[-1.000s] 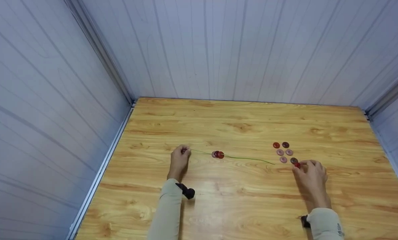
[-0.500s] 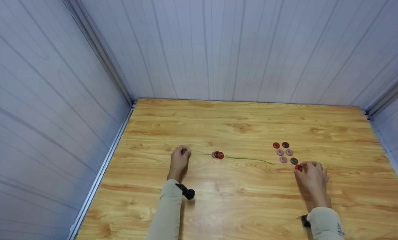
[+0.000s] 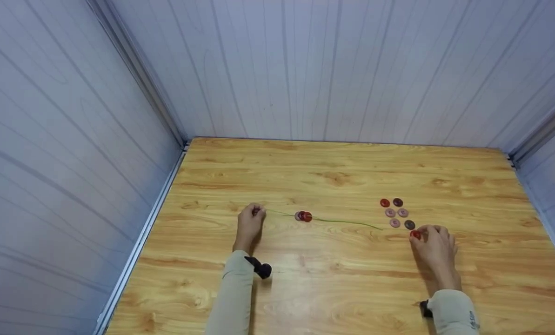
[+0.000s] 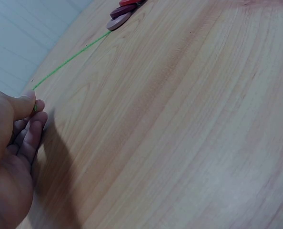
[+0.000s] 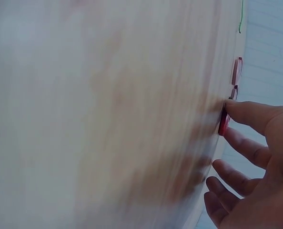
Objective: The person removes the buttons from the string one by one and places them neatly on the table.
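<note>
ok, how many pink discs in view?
4: one pink disc in the overlapping stack; a second, third and fourth lying loose near the right hand. The stack may hide more.

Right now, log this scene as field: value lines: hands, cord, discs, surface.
left hand: pinches thin green cord
right hand: pinches shiny red round disc between thumb and finger
mid-cord: overlapping pink, dark purple and red round discs, cord showing on both sides
cord's free end: near the loose discs, not touching them
loose: one red disc, two dark discs, three pink discs
surface: brown wood-grain table
</note>
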The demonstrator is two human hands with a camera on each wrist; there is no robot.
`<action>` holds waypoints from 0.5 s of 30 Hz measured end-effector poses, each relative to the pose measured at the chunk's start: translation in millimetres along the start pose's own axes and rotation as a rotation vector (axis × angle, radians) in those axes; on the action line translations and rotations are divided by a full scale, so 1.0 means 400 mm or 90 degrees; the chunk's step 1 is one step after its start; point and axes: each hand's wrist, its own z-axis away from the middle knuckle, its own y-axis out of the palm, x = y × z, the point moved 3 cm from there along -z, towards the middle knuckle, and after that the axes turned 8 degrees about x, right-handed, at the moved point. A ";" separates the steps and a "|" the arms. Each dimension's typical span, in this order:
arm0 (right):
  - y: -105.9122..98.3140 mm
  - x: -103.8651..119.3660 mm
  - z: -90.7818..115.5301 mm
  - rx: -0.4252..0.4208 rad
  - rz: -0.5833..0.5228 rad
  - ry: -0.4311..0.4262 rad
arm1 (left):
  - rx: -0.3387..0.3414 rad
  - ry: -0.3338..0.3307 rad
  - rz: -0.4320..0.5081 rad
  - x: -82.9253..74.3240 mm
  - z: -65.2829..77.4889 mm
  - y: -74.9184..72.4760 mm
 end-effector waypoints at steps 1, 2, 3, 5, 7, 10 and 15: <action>0.000 -0.001 0.000 0.001 -0.001 0.002 | 0.000 0.002 0.000 0.000 0.000 0.000; 0.000 -0.002 0.000 0.003 -0.002 0.003 | -0.001 0.004 0.000 0.000 0.000 0.000; 0.000 -0.002 0.000 0.004 -0.003 0.003 | -0.001 0.005 0.002 0.000 0.000 0.000; 0.000 -0.002 0.001 0.007 -0.005 0.004 | -0.001 0.006 0.007 0.001 0.000 0.000; -0.001 -0.001 0.002 0.008 -0.007 0.003 | 0.000 0.005 0.007 0.002 0.000 0.001; -0.002 -0.002 0.002 0.010 -0.009 0.002 | 0.003 0.001 0.012 0.003 -0.001 0.002; -0.002 -0.004 0.000 0.010 -0.014 0.000 | 0.008 -0.003 0.007 0.005 -0.001 0.000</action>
